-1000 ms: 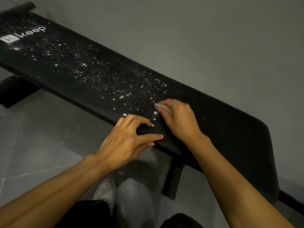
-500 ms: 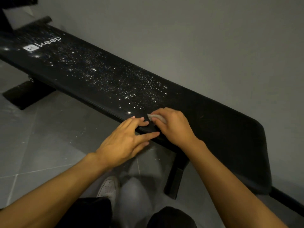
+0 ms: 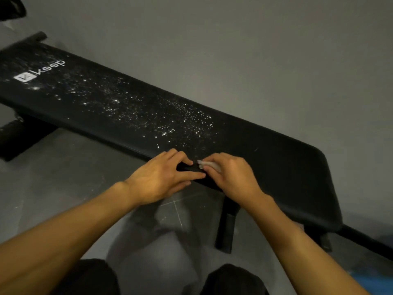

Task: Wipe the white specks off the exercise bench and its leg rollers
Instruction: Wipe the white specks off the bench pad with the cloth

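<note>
Okay, right hand (image 3: pixel 231 177) grip closed, pinching a small white wipe (image 3: pixel 209 165) pressed on the near edge of the exercise bench (image 3: pixel 276 162), likely to drag debris off that edge. Left hand (image 3: pixel 157 179) grip open, fingers laid along the same edge just beside the wipe, probably steadying or catching. White specks (image 3: pixel 161 122) cover the pad's middle and left part, just beyond the hands; the right end looks mostly clean. Bench long axis runs far-left to near-right along the wall (image 3: pixel 255 50), logo end far left. Dark shape (image 3: pixel 11 9) at the far-left corner may be a leg roller, can't tell.
</note>
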The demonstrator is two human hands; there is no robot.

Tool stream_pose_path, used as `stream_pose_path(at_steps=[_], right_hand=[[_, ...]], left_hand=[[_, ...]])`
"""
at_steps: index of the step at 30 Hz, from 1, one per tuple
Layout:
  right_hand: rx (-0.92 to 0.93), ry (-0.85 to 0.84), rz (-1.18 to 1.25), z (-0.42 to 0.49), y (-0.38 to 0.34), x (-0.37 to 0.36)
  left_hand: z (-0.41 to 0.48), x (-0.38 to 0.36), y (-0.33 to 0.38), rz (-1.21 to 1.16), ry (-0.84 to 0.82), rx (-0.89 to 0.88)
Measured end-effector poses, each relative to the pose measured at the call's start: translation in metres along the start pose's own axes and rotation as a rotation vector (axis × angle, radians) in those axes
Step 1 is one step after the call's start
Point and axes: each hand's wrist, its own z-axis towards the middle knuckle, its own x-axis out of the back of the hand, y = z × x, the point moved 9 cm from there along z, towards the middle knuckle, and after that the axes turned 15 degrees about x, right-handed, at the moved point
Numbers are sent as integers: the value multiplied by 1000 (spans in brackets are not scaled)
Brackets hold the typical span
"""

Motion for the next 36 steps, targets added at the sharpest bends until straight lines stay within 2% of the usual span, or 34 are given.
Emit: stream_pose_path(at_steps=[2, 4, 6, 9, 11, 14, 16, 19, 23, 26, 30, 36], right_hand=[[-163, 62, -113, -4, 23, 10], [-291, 147, -78, -7, 34, 14], [-257, 161, 9, -2, 19, 5], [-146, 41, 26, -10, -13, -5], [-213, 23, -43, -12, 1, 2], [-393, 114, -86, -1, 32, 10], [-362, 124, -21, 15, 29, 1], [-244, 41, 62, 9, 7, -7], [-183, 6, -41, -4, 0, -2], [-266, 80, -126, 25, 34, 2], [-446, 187, -112, 70, 91, 8], [-264, 109, 55, 35, 50, 3]], left_hand=[[5, -2, -5, -48, 54, -31], [9, -1, -9, -99, 123, -34], [9, -1, -11, -137, 187, -47], [6, -6, -12, -161, 235, -59], [7, -8, -15, -190, 224, -34], [8, -6, -15, -214, 207, -23], [10, -4, -16, -212, 203, -33], [11, -3, -19, -233, 211, -21], [12, -5, -19, -246, 215, 3], [11, -4, -21, -282, 196, 44], [12, -2, -20, -283, 186, 69], [11, -4, -21, -282, 175, 45]])
